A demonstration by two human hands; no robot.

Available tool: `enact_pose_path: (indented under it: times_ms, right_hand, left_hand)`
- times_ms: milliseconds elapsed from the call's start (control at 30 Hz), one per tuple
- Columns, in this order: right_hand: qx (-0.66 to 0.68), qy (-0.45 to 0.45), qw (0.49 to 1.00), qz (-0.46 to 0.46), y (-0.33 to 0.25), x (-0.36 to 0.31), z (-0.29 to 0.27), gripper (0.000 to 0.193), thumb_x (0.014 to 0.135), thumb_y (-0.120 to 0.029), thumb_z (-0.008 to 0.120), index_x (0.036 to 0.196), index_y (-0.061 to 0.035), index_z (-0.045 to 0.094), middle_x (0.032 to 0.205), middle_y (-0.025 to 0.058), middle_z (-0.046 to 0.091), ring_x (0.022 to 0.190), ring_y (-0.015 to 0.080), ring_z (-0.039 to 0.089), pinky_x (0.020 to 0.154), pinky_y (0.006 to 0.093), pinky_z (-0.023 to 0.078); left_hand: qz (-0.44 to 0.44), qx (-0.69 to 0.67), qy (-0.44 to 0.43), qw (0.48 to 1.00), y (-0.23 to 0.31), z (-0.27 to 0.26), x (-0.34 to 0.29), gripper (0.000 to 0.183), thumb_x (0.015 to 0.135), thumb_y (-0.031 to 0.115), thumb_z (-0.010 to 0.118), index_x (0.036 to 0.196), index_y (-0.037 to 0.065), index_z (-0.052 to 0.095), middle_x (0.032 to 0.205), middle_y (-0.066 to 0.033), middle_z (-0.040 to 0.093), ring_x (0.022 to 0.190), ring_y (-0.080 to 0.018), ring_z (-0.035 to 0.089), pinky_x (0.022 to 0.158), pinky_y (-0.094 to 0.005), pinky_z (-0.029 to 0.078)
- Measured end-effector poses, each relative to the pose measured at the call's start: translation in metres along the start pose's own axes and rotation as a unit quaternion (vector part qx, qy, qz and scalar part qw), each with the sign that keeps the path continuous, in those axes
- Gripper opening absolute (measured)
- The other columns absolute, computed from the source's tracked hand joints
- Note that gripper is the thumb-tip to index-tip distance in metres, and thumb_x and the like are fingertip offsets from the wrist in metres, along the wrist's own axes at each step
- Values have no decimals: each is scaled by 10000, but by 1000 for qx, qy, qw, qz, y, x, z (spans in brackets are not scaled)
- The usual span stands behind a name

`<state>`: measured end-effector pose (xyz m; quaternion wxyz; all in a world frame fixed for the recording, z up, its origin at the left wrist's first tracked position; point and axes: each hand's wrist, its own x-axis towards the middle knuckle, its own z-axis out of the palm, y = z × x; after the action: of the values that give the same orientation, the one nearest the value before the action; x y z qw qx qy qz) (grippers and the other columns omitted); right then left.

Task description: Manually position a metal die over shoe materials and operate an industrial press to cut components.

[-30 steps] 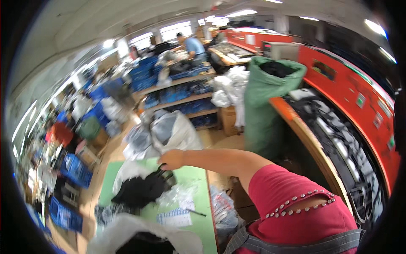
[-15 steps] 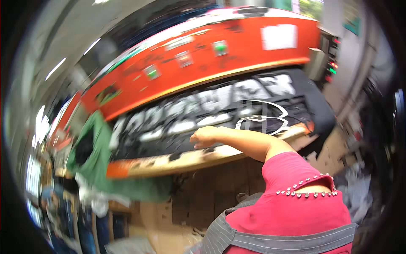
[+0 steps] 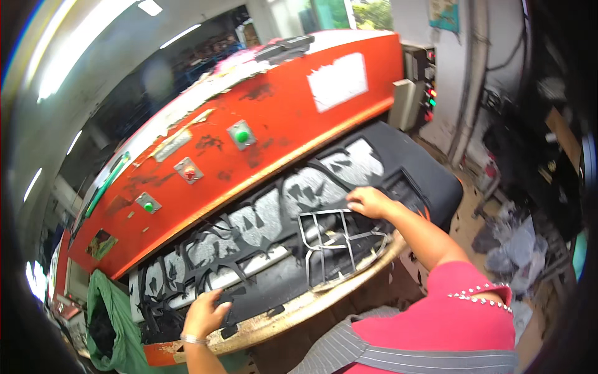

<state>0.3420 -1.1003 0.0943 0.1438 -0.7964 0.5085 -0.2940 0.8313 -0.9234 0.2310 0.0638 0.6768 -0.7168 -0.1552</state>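
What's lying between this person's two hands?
In the head view, a dark surface and a metal frame lie between the left hand and right hand, the frame nearer the right.

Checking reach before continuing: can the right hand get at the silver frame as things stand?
Likely yes: the right hand is right by the silver frame, near its upper corner; nothing visible blocks the way.

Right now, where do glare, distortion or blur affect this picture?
Head view: a ceiling light flares white at upper left; head view: the red machine's top edge bows toward the rim; head view: the corners fall to black; head view: the left hand and right hand are lit well enough to make out.
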Motion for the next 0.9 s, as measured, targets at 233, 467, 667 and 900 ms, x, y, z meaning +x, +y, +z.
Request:
enact_pose_path:
  times_ms: [233,467,667,900]
  right_hand:
    - [31,-13,995,-98,-59,67,-27,293,851,-247,667,1055,-36,667,1024,164,662,982,319,630,866,394,499]
    - [-55,228,912,-336,-194,287,-93,251,879,-195,606,1052,-16,633,1027,181,650,1009,357,605,879,412,487]
    - [-265,169,949,-16,-233,463,-118,334,903,-234,540,1093,21,642,1125,219,635,1063,355,599,902,401,479]
    - [-461,47,885,47,-245,476,-116,331,795,-111,616,1116,-125,695,1200,103,650,1104,262,629,894,428,503]
  left_hand:
    - [91,-6,-63,994,-14,10,77,505,829,339,693,1229,48,596,1112,-184,648,1011,-316,627,861,-372,500]
    - [156,-46,-83,983,-42,0,143,511,853,375,670,1256,75,580,1119,-182,647,1031,-333,620,888,-385,494]
    - [225,-101,-123,961,-49,4,188,500,882,388,619,1267,74,563,1183,-188,606,1091,-344,583,918,-381,474]
    - [317,-129,-178,923,-27,20,238,467,887,345,622,1253,61,566,1165,-198,612,1063,-348,591,900,-389,478]
